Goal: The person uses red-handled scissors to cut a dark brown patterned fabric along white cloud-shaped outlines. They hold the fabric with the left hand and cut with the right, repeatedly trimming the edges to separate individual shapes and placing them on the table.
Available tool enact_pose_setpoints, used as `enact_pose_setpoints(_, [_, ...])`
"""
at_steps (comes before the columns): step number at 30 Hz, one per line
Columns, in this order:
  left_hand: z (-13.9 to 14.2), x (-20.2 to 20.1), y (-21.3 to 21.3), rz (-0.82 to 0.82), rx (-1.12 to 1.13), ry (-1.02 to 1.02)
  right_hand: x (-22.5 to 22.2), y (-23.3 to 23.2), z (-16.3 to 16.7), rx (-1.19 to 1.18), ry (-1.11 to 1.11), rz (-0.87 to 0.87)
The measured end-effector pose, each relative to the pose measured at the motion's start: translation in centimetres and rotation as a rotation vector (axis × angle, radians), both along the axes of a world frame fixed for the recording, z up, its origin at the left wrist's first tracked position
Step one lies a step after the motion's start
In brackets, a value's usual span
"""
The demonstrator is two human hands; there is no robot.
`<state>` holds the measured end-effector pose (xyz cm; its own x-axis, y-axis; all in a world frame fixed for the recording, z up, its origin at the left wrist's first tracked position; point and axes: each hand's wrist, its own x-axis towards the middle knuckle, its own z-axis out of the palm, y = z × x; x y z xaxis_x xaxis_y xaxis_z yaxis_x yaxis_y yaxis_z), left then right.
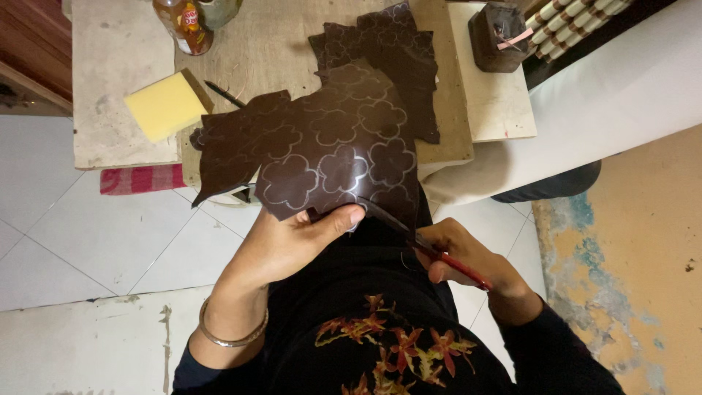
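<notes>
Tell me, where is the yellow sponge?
The yellow sponge lies at the upper left of the head view, on the low table, left of the dark flower-marked sheet, below a bottle.

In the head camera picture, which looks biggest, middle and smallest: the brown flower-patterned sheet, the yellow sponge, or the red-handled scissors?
1. Brown flower-patterned sheet, held by the left hand: biggest by far.
2. Yellow sponge.
3. Red-handled scissors, in the right hand: partly hidden and nearer the camera, so sponge versus scissors is unsure.

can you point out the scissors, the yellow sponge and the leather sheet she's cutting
scissors (455, 265): head view, on the red handle showing in the right hand (468, 256).
yellow sponge (165, 106): head view, middle of its top face.
leather sheet (322, 150): head view, on a traced flower near its middle; left hand (292, 241) grips its near edge.
</notes>
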<state>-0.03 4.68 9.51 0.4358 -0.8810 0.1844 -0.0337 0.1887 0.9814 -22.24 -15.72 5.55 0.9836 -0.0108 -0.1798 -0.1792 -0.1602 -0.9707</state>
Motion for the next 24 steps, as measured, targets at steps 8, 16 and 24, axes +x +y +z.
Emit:
enact_pose_setpoints(8, [-0.1, 0.4, -0.1, -0.083, 0.031, 0.052, -0.8, -1.3, -1.6, -0.068, 0.034, 0.036])
enact_pose_setpoints(16, [-1.5, 0.2, -0.6, -0.051, 0.006, 0.084, -1.0, -1.4, -0.7, -0.04, 0.075, 0.043])
enact_pose_setpoints(24, [-2.3, -1.4, -0.9, 0.052, 0.003, 0.14, -1.2, 0.1, -1.8, -0.012, 0.041, -0.026])
